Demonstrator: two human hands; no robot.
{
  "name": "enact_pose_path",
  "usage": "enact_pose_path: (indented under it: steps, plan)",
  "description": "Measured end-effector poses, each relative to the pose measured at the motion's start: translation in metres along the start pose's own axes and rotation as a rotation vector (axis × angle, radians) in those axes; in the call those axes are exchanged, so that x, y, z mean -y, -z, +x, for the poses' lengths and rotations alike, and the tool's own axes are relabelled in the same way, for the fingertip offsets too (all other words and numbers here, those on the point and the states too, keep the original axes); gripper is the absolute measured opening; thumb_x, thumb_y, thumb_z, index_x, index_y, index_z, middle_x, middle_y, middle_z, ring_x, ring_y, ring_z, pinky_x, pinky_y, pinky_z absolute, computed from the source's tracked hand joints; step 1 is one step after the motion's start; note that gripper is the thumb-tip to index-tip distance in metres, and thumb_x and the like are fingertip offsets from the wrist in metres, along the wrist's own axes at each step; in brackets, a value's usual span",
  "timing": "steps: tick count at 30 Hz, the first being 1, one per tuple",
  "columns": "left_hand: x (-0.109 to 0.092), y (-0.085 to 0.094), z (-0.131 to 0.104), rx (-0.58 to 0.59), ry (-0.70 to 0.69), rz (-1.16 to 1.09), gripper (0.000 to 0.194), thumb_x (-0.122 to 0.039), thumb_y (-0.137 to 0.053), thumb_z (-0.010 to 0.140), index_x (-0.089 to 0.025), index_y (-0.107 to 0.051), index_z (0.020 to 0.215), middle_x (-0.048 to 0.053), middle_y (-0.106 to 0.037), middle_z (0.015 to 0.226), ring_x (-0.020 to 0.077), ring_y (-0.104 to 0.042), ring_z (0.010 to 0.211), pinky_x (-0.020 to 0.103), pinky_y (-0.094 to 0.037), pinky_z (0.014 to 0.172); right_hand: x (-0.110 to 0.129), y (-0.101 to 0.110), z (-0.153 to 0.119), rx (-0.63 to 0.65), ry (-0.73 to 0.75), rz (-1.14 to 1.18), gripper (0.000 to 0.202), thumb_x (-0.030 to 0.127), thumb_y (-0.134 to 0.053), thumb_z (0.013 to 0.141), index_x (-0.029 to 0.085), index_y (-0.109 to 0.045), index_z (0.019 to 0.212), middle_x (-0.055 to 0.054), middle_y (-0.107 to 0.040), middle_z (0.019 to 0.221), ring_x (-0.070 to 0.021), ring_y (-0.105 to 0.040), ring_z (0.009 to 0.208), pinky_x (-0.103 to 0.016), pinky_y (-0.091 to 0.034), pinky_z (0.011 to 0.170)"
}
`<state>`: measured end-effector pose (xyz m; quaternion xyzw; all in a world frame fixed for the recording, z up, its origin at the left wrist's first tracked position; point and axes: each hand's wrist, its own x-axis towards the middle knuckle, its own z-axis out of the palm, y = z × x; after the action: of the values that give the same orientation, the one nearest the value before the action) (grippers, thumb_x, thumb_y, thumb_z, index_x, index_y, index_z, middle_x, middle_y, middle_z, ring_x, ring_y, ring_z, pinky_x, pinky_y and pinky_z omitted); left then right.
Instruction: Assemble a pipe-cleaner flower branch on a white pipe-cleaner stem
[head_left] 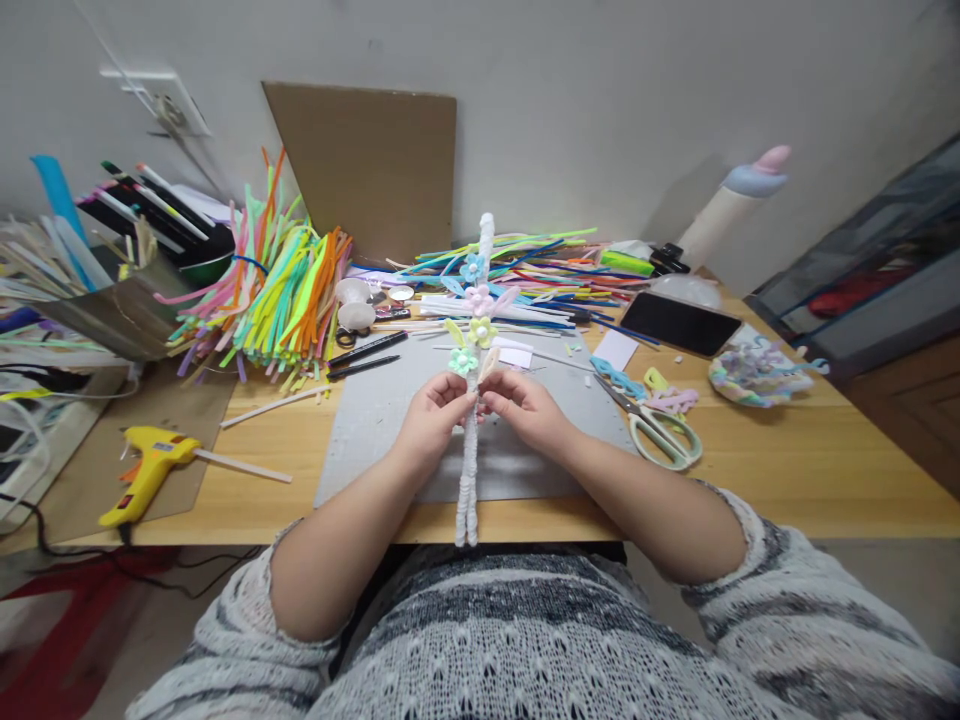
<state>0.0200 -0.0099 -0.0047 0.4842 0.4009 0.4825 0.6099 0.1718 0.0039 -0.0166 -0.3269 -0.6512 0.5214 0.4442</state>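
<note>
A white fuzzy-wrapped headband (469,455), seen edge-on, stands upright in front of me, its two ends close together at the bottom. Small pipe-cleaner flowers with leaves run along it: a blue flower (473,267), a pink flower (479,299), a yellow-green flower (482,331) and a mint flower (463,361). My left hand (437,415) is closed around the band just under the mint flower. On the other side, my right hand (529,408) has its fingers pinched at the band, right below a cream leaf-shaped loop (489,364). Its fingertips partly hide what they grip.
A grey cutting mat (375,430) lies under my hands. To the left are a yellow glue gun (154,470) and a bundle of pipe cleaners (277,290). Scissors (660,430), a phone (681,322) and a pastel woven piece (761,370) lie right. Loose pipe cleaners (525,262) spread behind.
</note>
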Motion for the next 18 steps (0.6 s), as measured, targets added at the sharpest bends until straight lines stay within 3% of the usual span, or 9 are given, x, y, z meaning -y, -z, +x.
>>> enact_pose_path:
  steps: [7,18]
  plan:
    - [0.0003,-0.0031,-0.0020,0.045,0.028,0.029,0.019,-0.027,-0.064,0.069,-0.015,-0.049,0.071,-0.002,-0.059,0.061,0.0099,-0.057,0.055,0.021,-0.041,0.055,0.0044,-0.0019,0.0022,-0.177,-0.098,0.210,0.022,0.036,-0.064,0.071,0.017,-0.056,0.076,0.001,-0.056,0.068,-0.0094,-0.052,0.062,-0.024,-0.043,0.062]
    - [0.0064,-0.0016,0.0003,0.095,0.122,-0.117,0.020,-0.026,-0.065,0.068,-0.015,-0.050,0.075,-0.002,-0.058,0.068,0.0099,-0.060,0.063,0.021,-0.045,0.057,0.0030,0.0015,0.0047,-0.141,-0.087,0.286,0.020,0.035,-0.065,0.071,0.016,-0.059,0.072,0.001,-0.055,0.066,-0.0089,-0.049,0.061,-0.023,-0.039,0.061]
